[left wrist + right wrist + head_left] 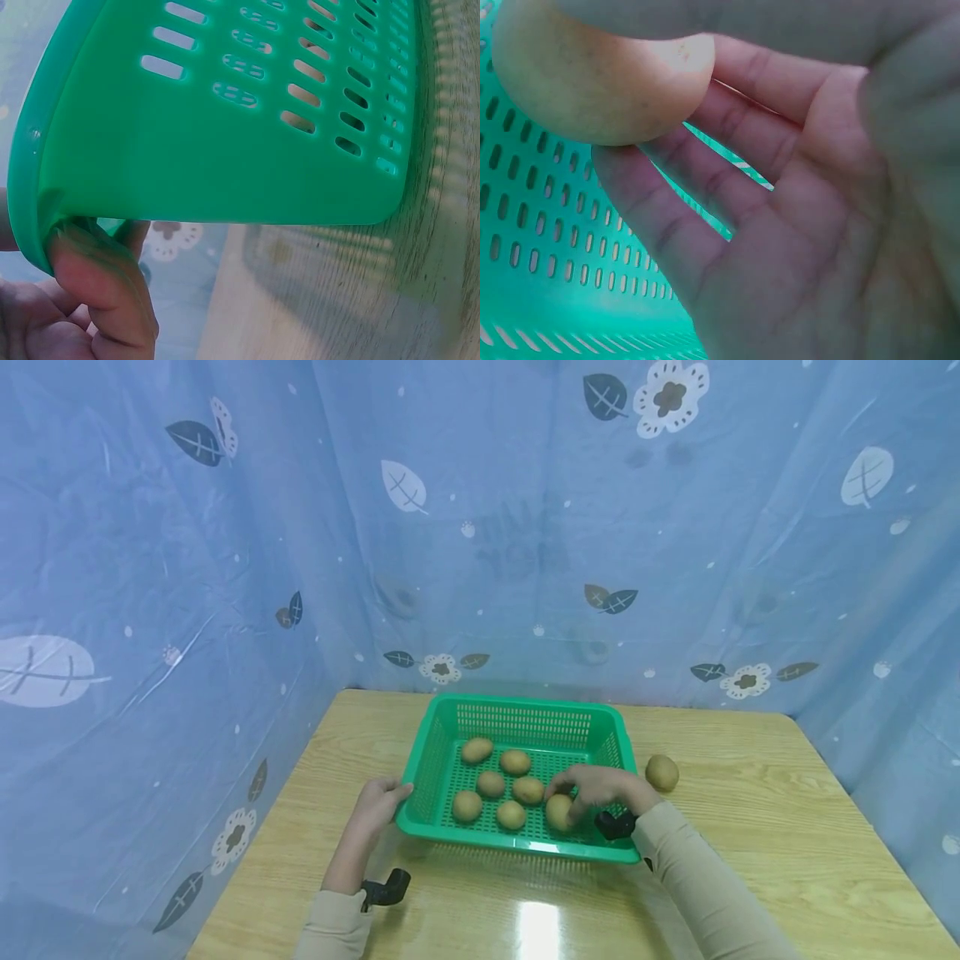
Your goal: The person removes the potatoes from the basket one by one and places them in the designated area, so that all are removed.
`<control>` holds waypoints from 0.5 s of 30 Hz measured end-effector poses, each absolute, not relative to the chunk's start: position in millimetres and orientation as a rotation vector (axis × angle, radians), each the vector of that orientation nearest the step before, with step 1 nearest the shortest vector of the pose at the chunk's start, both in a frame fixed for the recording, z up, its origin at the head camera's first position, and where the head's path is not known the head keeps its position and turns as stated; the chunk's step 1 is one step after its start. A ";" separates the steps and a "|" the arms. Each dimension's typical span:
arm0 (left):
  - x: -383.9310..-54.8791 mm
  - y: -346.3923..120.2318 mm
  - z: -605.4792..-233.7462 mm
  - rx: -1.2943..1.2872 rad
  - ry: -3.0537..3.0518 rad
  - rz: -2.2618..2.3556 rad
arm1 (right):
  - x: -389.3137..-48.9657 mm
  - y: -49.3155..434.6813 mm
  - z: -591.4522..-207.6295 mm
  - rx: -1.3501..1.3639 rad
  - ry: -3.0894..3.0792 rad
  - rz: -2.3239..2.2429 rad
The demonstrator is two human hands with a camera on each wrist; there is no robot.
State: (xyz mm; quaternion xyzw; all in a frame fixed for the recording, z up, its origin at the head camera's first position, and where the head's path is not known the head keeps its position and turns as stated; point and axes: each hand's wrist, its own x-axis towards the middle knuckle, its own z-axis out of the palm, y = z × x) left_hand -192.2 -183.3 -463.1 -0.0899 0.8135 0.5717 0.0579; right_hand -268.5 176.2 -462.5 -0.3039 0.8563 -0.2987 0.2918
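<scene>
A green plastic basket (517, 842) with slotted walls stands on the table and holds several potatoes, among them a long potato (477, 750) at the back left. My left hand (375, 806) grips the basket's left rim; in the left wrist view its fingers (105, 289) curl under that rim. Inside the basket, at the front right, my right hand (596, 787) holds a round potato (558, 812) between thumb and fingers. The right wrist view shows this potato (600, 82) against the fingertips, with the slotted basket behind. Whether it touches the basket floor I cannot tell.
One more potato (662, 773) lies on the wooden table (780, 827), just right of the basket. A blue patterned curtain (480, 543) hangs behind the table and along both sides. Each wrist wears a black camera mount (387, 887).
</scene>
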 end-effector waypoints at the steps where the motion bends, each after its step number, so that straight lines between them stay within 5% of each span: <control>1: -192.2 -183.3 -463.2 -0.274 2.468 1.730 | -268.6 176.3 -462.2 -0.809 2.286 -0.802; 15: -191.7 -183.6 -463.6 -0.291 2.494 1.706 | -266.5 178.8 -455.9 -0.826 2.309 -0.939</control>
